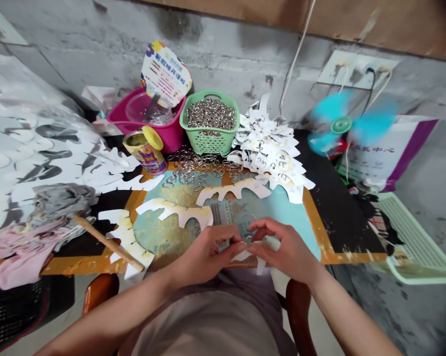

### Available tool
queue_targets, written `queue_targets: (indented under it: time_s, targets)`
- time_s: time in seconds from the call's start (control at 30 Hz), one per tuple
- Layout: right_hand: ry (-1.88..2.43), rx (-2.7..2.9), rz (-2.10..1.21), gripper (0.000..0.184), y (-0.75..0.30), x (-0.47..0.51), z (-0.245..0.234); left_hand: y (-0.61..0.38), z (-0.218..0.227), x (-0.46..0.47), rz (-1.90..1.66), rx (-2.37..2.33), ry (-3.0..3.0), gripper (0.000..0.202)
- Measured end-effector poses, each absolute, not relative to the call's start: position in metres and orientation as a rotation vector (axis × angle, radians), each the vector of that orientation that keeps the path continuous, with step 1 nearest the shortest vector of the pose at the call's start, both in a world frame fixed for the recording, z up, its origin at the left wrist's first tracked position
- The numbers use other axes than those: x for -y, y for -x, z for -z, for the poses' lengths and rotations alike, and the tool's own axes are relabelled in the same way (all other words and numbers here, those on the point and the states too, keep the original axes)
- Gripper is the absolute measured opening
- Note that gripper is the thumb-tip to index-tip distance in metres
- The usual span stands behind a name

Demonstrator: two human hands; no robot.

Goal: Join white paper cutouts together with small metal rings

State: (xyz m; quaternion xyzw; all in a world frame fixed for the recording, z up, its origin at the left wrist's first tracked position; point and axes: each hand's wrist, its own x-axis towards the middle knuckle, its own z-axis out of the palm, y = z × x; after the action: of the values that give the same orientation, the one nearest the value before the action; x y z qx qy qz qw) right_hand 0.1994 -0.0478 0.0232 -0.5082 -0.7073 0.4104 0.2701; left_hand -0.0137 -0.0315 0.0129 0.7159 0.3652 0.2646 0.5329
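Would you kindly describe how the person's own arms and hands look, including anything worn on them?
The left hand and right hand are ungloved. Both forearms are bare: no sleeve, watch or bracelet shows. Finer details, such as the nails, are too small to tell.

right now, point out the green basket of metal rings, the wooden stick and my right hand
Green basket of metal rings (pixel 210 142), head view: front wall
Wooden stick (pixel 109 243), head view: mid-shaft
Right hand (pixel 290 248), head view: its back

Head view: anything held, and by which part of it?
White cut-out piece, pinched in the right hand just above its projecting tab. Left hand fingertips close in beside a small metal ring; exact grip there can't be told.
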Motion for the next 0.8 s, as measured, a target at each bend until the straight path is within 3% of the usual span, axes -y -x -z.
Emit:
queue_targets:
  time_s: [0.07,0.17,0.27,0.47,0.67,0.8]
  targets:
    - [1.295,1.913,-1.193,0.013,-0.201,0.046,-0.022,0.015,-0.012,0.031,-0.657,-0.833,-1.588,0.032]
    - [1.042,1.891,-1.335,0.035,-0.202,0.045,-0.017,0.016,-0.005,0.036,-0.660,-0.716,-1.341,0.039]
    - [0.837,1.817,-1.421,0.042,-0.200,0.044,-0.008,0.013,0.005,0.042,-0.670,-0.637,-1.117,0.045]
    - [0.918,1.742,-1.553,0.054,-0.203,0.039,-0.008,0.012,0.010,0.036,-0.663,-0.721,-1.054,0.046]
    - [1.176,1.891,-1.363,0.030,-0.197,0.042,-0.021,0.015,0.009,0.035,-0.716,-0.753,-1.049,0.042]
    - [1.134,1.814,-1.404,0.029,-0.193,0.047,-0.012,0.015,0.022,0.040,-0.738,-0.734,-0.852,0.039]
